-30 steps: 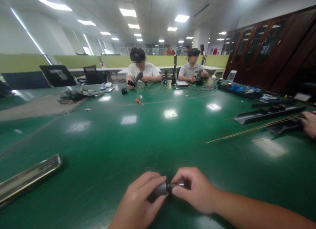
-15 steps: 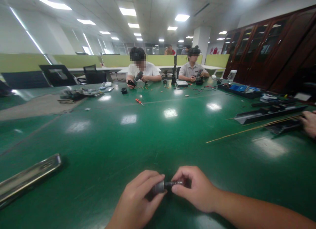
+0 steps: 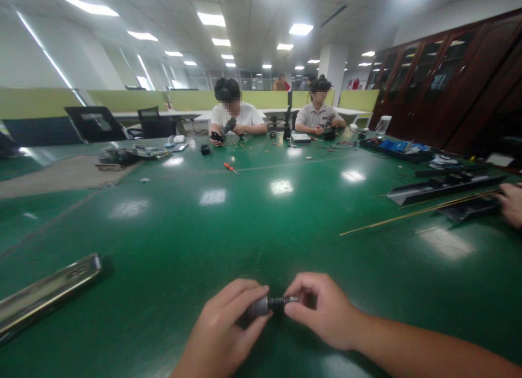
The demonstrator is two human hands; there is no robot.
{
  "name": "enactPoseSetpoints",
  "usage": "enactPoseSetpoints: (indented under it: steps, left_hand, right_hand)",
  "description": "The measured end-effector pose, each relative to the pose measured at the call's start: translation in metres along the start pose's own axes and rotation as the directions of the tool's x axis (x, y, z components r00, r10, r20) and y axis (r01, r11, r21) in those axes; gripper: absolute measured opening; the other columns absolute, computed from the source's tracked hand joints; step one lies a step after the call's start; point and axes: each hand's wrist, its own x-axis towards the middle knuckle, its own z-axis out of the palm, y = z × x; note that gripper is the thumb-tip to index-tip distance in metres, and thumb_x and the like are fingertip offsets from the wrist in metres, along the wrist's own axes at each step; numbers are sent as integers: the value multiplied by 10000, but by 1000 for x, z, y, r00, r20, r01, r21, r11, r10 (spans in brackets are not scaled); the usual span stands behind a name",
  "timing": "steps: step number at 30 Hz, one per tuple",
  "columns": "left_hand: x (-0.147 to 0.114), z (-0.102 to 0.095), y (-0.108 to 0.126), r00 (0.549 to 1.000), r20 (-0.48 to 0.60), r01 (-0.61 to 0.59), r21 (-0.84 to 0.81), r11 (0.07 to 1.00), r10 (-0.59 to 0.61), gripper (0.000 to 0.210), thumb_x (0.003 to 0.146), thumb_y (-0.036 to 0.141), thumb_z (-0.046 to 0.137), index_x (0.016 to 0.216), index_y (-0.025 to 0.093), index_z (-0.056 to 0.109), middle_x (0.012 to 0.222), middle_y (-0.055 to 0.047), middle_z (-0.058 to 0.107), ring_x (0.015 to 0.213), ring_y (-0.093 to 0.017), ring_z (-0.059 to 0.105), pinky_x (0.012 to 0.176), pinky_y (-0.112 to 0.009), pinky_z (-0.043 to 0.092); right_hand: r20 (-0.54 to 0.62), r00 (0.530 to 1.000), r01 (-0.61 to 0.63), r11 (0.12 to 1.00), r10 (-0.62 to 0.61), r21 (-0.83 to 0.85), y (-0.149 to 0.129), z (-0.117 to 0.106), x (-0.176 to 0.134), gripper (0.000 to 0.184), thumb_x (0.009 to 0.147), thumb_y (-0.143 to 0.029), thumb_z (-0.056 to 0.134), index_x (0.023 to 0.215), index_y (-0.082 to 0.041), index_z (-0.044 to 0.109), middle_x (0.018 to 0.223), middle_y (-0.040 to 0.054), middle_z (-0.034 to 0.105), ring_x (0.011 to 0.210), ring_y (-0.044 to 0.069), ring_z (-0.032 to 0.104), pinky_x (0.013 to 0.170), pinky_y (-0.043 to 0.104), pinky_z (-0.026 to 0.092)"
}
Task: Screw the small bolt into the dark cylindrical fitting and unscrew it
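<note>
Tabletop [image 3: 261, 231] stretches ahead | left hand [image 3: 226, 321] curled round grey cylinder [image 3: 259, 306] | right hand [image 3: 323, 314] pinching shaft [image 3: 278, 301]

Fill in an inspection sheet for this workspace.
Surface: green table, glossy, with light reflections.
Job's things: grey cylinder, a dark shaft at its right end; markings too small to read.
Clutter: orange screwdriver farther back; yellow rods and dark channel at right.
Hands: left hand closed around the cylinder; right hand pinching the shaft's free end.
Cables: what look like thin wires at the far side.
Surroundings: two seated people opposite; another person's hand at right; wooden cabinets.
</note>
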Motion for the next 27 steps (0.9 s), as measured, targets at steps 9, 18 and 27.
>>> enactPoseSetpoints:
  steps: [9, 18, 27]
  left_hand:
    - [1, -2, -4, 1000, 0, 6, 18, 1000, -6, 209, 900, 201, 625, 1096, 218, 696, 992, -51, 715, 870, -129, 708, 767, -184, 593]
    - [-2, -3, -9, 1000, 2, 27, 30, 999, -27, 219, 889, 214, 651, 1103, 220, 699, 1011, -49, 718, 886, -135, 709, 781, -193, 595]
    - [-4, -4, -13, 999, 4, 34, 43, 998, -34, 208, 911, 220, 634, 1112, 252, 673, 1045, -10, 707, 935, -100, 693, 837, -160, 564]
  right_hand:
    - [-19, 1000, -16, 1000, 17, 26, 1, 1, 0, 85, 789, -243, 725, 801, -159, 715, 655, -14, 606, 611, 126, 536, 594, 239, 413]
    - [-34, 999, -35, 999, 36, 36, 1, 1, 0, 101, 791, -251, 725, 808, -152, 714, 647, -13, 615, 594, 120, 536, 571, 233, 399]
    - [-54, 998, -43, 998, 45, 36, 0, 2, 0, 97, 779, -240, 726, 807, -149, 711, 653, -11, 621, 595, 118, 532, 575, 230, 402]
